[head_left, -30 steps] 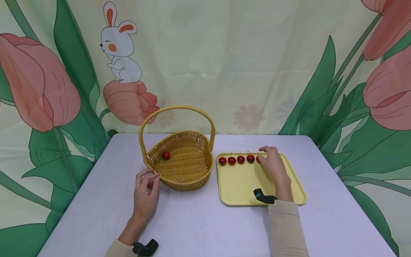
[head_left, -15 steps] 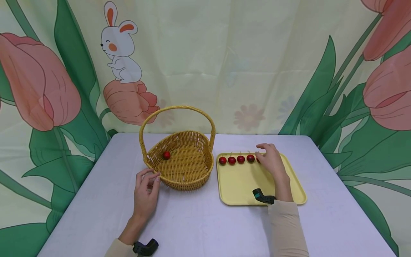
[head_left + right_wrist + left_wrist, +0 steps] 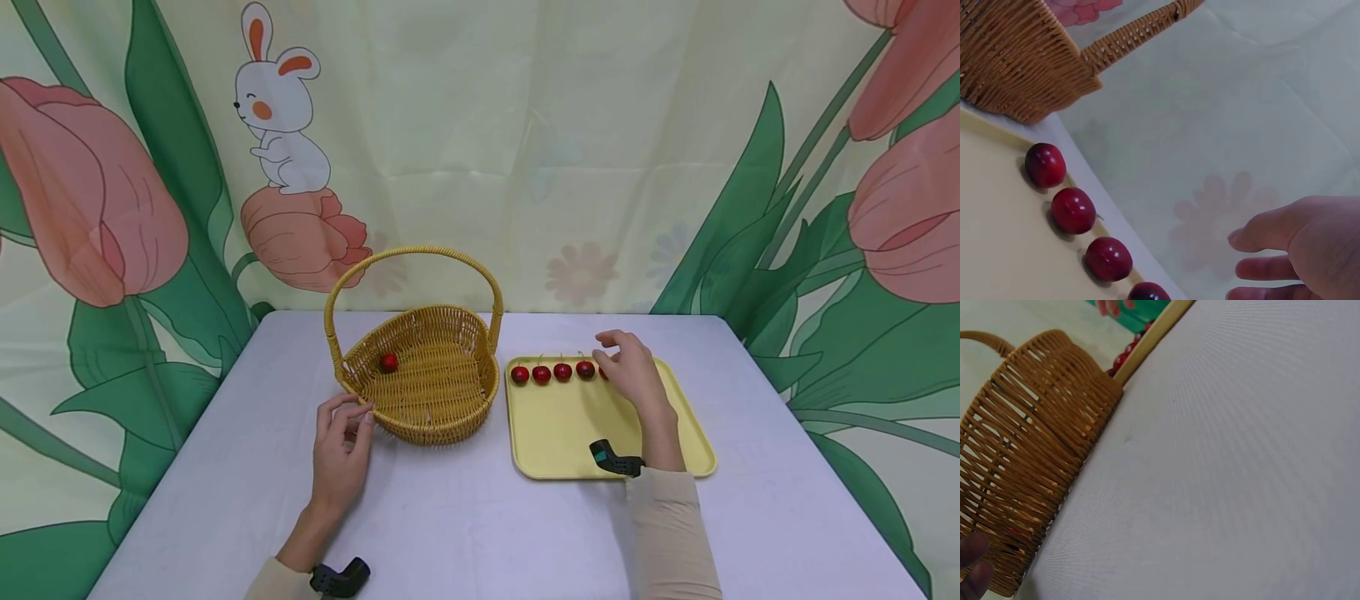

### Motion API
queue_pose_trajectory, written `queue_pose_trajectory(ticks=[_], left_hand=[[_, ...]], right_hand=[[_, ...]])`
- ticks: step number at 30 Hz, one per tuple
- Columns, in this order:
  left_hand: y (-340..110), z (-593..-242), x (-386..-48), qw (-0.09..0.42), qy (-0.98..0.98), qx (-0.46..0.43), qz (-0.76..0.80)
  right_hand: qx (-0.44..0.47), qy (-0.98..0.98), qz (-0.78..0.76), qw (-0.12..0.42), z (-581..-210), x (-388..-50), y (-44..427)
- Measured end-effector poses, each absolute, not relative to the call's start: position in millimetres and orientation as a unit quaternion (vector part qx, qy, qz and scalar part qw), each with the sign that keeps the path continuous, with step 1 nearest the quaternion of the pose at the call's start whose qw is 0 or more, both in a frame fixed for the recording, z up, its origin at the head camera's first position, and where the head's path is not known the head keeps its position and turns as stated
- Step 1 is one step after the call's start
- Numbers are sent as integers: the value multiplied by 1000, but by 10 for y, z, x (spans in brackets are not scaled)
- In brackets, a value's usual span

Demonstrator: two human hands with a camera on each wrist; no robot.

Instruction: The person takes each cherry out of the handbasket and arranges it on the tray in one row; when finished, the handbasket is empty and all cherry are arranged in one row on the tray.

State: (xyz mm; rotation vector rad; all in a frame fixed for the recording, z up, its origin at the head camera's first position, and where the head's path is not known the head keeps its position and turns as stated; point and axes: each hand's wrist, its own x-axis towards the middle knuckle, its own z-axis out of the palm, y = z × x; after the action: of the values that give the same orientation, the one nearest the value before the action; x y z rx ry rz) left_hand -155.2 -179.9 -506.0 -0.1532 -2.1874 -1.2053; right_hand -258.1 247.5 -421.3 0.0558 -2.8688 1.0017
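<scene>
A golden wicker basket (image 3: 431, 429) with a tall handle stands on the table, one red cherry (image 3: 388, 363) inside near its left wall. At its front-left rim, my left hand (image 3: 341, 462) pinches the edge between thumb and fingers; two fingertips (image 3: 974, 581) show against the outer weave in the left wrist view. Right of the basket, several dark red cherries (image 3: 542, 375) line the far edge of a yellow tray (image 3: 570, 442). My right hand (image 3: 633, 375) hovers over the row's right end, thumb and fingers apart and holding nothing. It partly covers the rightmost visible cherry (image 3: 602, 372).
A white cloth covers the table (image 3: 465, 525). Behind the table hangs a curtain (image 3: 465, 125) printed with tulips and a rabbit. The basket's handle (image 3: 416, 250) arches high above its bowl, and the tray sits close to the basket's right side.
My right hand has lifted slightly and shifted a little left above the cherry row, its thumb drawing off the rightmost visible cherry. The left hand and basket have stayed put.
</scene>
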Motion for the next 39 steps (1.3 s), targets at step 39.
queue_pose_trajectory(ticks=[39], left_hand=[[-1781,-5030,-1528,288,-842,-38,-454]], right_hand=[[189,-873,401,204,-3702,-2446,1560]])
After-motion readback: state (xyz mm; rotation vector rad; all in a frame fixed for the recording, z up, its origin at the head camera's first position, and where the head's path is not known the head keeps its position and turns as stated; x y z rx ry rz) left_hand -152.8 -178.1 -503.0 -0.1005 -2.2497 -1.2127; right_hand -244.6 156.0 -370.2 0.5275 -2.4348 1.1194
